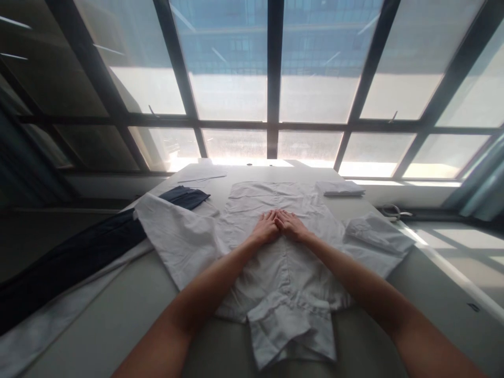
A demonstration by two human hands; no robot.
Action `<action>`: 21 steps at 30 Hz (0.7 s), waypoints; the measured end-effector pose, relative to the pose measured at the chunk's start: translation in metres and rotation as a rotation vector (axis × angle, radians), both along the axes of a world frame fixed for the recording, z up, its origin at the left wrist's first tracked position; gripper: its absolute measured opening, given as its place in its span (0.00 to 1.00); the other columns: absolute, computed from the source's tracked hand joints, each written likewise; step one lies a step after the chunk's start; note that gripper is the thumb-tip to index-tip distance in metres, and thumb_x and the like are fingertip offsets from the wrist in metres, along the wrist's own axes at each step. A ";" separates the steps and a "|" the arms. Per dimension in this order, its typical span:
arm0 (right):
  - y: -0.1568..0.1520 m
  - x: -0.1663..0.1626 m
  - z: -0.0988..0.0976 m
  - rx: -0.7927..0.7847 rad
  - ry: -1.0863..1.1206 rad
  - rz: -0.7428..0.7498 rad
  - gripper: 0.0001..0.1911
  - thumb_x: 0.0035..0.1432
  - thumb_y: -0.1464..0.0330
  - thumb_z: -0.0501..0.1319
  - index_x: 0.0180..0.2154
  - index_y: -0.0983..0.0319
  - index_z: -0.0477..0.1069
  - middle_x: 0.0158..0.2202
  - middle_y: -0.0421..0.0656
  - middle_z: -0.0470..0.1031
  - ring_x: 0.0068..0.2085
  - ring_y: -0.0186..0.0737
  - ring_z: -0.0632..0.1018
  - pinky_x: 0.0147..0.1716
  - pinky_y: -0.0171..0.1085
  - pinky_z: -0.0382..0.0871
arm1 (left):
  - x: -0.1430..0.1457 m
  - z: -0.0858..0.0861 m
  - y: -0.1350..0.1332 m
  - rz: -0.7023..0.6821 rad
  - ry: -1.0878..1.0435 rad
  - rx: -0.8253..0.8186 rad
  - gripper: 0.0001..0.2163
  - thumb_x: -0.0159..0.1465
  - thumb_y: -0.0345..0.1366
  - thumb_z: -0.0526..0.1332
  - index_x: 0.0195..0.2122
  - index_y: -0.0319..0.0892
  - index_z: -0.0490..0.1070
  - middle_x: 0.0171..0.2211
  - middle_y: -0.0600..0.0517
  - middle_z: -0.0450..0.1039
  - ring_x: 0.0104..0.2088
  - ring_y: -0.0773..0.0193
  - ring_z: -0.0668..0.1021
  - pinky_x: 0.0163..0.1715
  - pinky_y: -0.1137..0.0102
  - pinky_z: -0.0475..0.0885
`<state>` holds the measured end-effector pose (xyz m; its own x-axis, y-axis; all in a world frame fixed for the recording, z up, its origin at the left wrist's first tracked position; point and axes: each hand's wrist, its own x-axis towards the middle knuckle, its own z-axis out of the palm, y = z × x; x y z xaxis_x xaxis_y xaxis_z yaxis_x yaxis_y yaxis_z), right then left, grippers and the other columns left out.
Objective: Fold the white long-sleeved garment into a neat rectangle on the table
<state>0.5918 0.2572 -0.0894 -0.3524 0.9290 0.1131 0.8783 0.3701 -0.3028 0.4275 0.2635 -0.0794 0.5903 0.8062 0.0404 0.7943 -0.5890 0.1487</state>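
A white button-up shirt (271, 273) lies spread front side up, its collar toward me and its hem toward the window. One sleeve reaches out to the left and the other lies bunched on the right. My left hand (266, 227) rests flat on the middle of the shirt, fingers stretched forward. Beside it my right hand (290, 224) presses flat too, and the fingertips of both hands meet near the button line. Neither hand grips any cloth that I can see.
The white table (129, 299) runs up to the window. Dark trousers (86, 241) hang over its left side with white cloth beneath. A folded white garment (339, 188) sits at the back right. A coiled cable (394, 211) lies beyond the right edge.
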 end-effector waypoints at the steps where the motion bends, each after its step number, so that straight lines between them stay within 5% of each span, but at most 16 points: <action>1: 0.002 0.009 -0.001 -0.007 -0.023 -0.005 0.34 0.77 0.52 0.37 0.75 0.59 0.52 0.76 0.48 0.50 0.75 0.48 0.51 0.72 0.54 0.45 | 0.001 0.000 0.000 0.016 -0.003 0.002 0.28 0.76 0.41 0.46 0.77 0.42 0.48 0.77 0.42 0.44 0.76 0.49 0.49 0.72 0.47 0.44; 5: 0.015 0.052 -0.002 -0.039 -0.128 -0.174 0.35 0.76 0.51 0.39 0.75 0.62 0.51 0.77 0.50 0.46 0.76 0.47 0.49 0.73 0.52 0.40 | 0.005 0.002 -0.001 0.046 -0.008 0.017 0.28 0.77 0.40 0.41 0.75 0.34 0.50 0.76 0.39 0.46 0.75 0.49 0.51 0.72 0.49 0.45; 13: 0.029 0.138 0.002 -0.141 -0.186 -0.518 0.35 0.75 0.55 0.39 0.76 0.64 0.46 0.78 0.50 0.42 0.76 0.47 0.47 0.73 0.55 0.42 | 0.004 0.005 -0.002 0.055 -0.003 0.005 0.28 0.77 0.40 0.42 0.75 0.35 0.50 0.76 0.38 0.46 0.75 0.50 0.51 0.72 0.50 0.46; 17: 0.026 0.135 0.009 -0.132 -0.203 -0.551 0.34 0.76 0.59 0.40 0.75 0.69 0.48 0.77 0.56 0.44 0.76 0.52 0.48 0.72 0.59 0.38 | 0.005 0.004 -0.002 0.050 -0.009 0.014 0.28 0.77 0.40 0.42 0.75 0.35 0.51 0.76 0.39 0.46 0.75 0.49 0.51 0.72 0.50 0.46; 21: 0.024 0.090 0.012 -0.046 -0.200 -0.497 0.32 0.76 0.64 0.41 0.73 0.74 0.50 0.76 0.59 0.42 0.76 0.55 0.44 0.71 0.62 0.35 | 0.004 0.001 0.000 0.041 -0.004 0.032 0.27 0.77 0.39 0.43 0.75 0.34 0.52 0.76 0.38 0.47 0.75 0.48 0.52 0.71 0.48 0.48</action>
<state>0.6818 0.2814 -0.0773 0.1204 0.9917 0.0441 0.9864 -0.1145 -0.1177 0.4313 0.2631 -0.0780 0.5562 0.8282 0.0690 0.8176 -0.5601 0.1334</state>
